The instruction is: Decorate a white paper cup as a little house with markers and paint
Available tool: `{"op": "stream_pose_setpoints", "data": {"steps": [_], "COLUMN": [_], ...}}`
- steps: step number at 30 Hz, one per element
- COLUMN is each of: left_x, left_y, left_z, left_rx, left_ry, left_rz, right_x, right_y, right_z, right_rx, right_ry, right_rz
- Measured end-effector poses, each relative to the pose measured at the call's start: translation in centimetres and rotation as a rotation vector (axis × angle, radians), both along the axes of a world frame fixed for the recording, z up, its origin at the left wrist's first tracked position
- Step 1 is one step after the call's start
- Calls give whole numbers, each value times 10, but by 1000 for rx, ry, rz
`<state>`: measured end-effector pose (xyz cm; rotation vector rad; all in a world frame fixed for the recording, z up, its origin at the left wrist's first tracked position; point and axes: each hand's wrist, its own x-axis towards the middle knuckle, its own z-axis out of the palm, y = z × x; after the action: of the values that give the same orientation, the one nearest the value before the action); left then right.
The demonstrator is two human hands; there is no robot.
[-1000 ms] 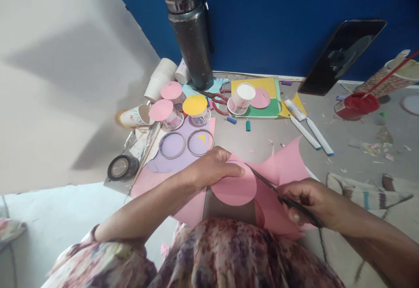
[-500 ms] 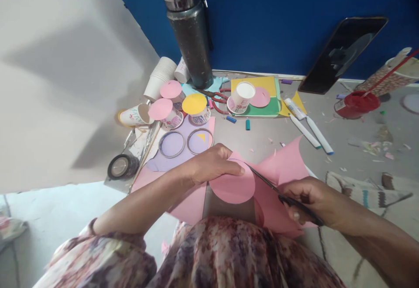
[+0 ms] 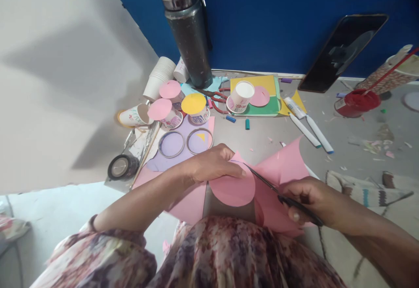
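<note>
A rounded piece of pink paper (image 3: 234, 190) is pinched at its upper left by my left hand (image 3: 218, 163), thumb on top. In my right hand (image 3: 306, 198) are dark-handled scissors (image 3: 262, 179), their blades lying along the circle's upper right edge. A blue pencil or pen line shows near the top of the circle. The larger pink sheet (image 3: 278, 163) curls up to the right of the blades and runs down under my right hand. How far the blades are apart is hard to see.
Paper cups with pink and yellow discs (image 3: 194, 104) stand beyond my left hand, near two tape rings (image 3: 172, 144). A dark flask (image 3: 191, 39), red-handled pliers (image 3: 216, 96), white markers (image 3: 319, 135), a leaning phone (image 3: 342, 54) and a red paint pot (image 3: 356, 104) are farther back.
The scissors' tip sits slightly farther left and up along the circle's edge. The top of the pink paper has shifted a little; both hands keep their holds.
</note>
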<state>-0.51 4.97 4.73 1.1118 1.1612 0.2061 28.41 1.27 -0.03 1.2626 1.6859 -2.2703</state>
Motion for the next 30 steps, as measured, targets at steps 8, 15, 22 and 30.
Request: {"op": "stream_pose_setpoints", "data": {"steps": [8,15,22,30], "left_x": [4,3,5,6], "left_y": [6,11,14,15], "left_z": [1,-1,1,-3], "left_rx": [-54,-85,-75,-88], "left_ry": [-27,-9,9,-44], "left_rz": [-134,-186,-205,-206], "right_x": [1,4,6,7], "right_y": [2,3,4,4], "right_z": [-2,-1,-3,-5], "right_rx": [76,66,89,60], "right_ry": [-41,-26,-24,-18], "right_rz": [30,51,58,64]}}
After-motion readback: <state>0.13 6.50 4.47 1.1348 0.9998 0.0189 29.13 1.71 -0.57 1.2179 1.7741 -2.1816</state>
